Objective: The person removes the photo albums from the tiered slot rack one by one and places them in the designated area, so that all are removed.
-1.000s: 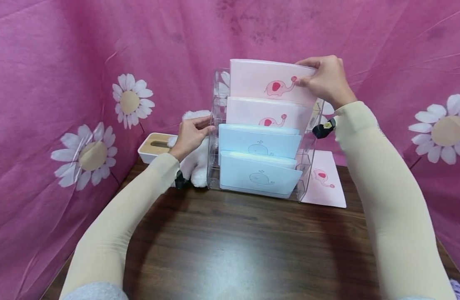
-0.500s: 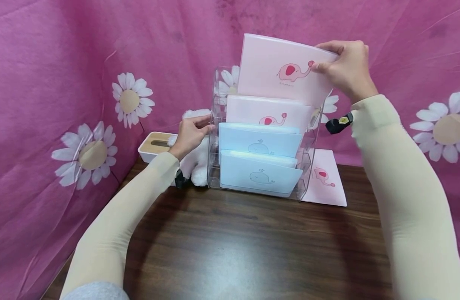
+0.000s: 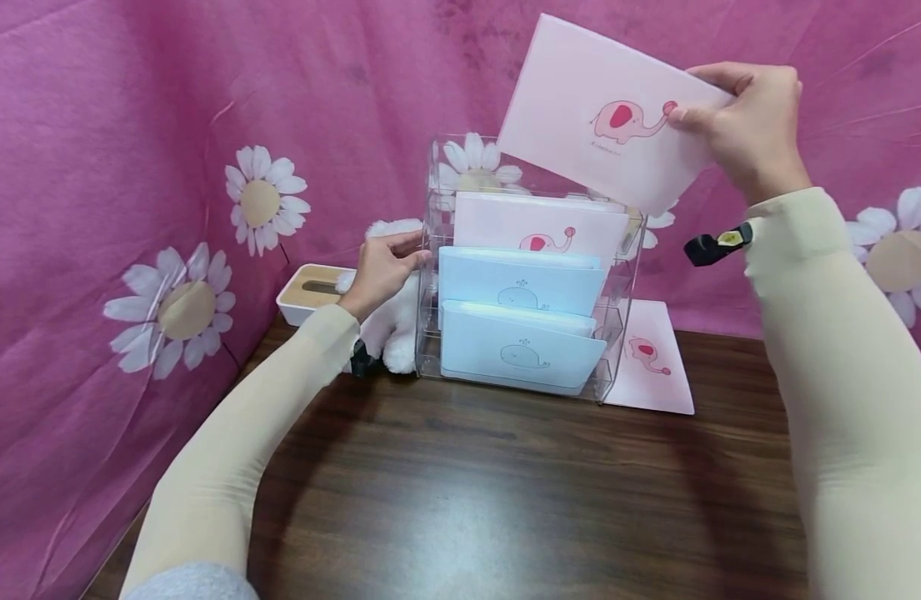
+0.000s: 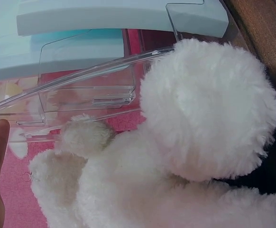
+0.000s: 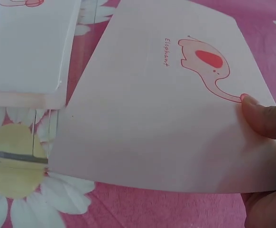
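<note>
Reaching forward over a dark wooden table [image 3: 505, 467], both arms wear cream sleeves [image 3: 843, 417]. The left arm is bent and the lower of the two; its left hand [image 3: 381, 271] grips the side edge of a clear rack [image 3: 429, 367] between thumb and fingers. The right arm is raised, and the right hand [image 3: 756, 121] pinches the right end of a pink booklet [image 3: 558, 92], thumb on the cover, fingers behind.

The held booklet is in the air at the upper right of the rack, tilted, its top edge sloping down toward the hand. Its pale cover bears an elephant with a red ear, the trunk ending at a red ball beside the thumb tip; the word "Elephant" is legible in the right wrist view.

Stepped tiers divide the rack. In front stand blue booklets [image 3: 478, 350] with a whale drawing; next, further whale booklets [image 3: 471, 275]; behind these, pink elephant booklets [image 3: 498, 221]. Another elephant booklet [image 3: 663, 333] lies flat at the rack's right. To the left, a fluffy white toy [image 4: 209, 109] is just beside the rack, and beyond it a white box [image 3: 295, 317] with a slotted wooden top. Farthest back hangs a pink curtain [image 3: 340, 100] with white daisies.
</note>
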### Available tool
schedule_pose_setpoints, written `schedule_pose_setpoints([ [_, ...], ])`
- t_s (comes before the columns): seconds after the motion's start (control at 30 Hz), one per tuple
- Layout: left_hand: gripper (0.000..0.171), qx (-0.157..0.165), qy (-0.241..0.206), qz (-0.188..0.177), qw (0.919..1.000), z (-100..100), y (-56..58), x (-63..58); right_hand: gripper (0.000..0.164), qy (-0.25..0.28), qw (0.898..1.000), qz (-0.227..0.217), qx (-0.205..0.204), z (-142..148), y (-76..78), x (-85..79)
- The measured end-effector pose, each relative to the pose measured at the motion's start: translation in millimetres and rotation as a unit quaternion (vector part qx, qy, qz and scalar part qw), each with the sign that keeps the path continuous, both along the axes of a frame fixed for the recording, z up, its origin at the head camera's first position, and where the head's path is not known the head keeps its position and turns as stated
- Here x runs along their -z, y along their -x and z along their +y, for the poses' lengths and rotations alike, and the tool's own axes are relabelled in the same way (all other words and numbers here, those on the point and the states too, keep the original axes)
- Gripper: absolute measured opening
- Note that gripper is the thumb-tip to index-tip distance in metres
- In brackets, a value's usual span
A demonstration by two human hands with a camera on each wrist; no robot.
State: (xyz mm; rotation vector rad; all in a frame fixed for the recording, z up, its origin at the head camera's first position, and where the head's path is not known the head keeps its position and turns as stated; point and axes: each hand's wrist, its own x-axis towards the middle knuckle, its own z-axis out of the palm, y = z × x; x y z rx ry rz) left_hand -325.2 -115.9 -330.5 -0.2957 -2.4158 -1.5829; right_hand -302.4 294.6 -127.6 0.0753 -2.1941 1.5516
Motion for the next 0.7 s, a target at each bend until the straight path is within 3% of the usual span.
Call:
schedule_pose_setpoints([
  [0.3, 0.044, 0.004, 0.002, 0.004, 1.0000, 1, -1.3, 0.6, 0.048, 0.101, 0.995, -0.019, 0.005, 22, -7.1, 17.3],
  [0.53, 0.044, 0.004, 0.003, 0.006, 1.0000, 1, -2.5, 0.0, 0.045, 0.218, 0.976, 0.016, -0.007, 29, -17.9, 34.5],
  [0.7, 0.044, 0.006, -0.007, 0.003, 1.0000, 1, -3.1, -0.7, 0.046, 0.262, 0.964, 0.038, -0.019, 33, -25.9, 41.4],
])
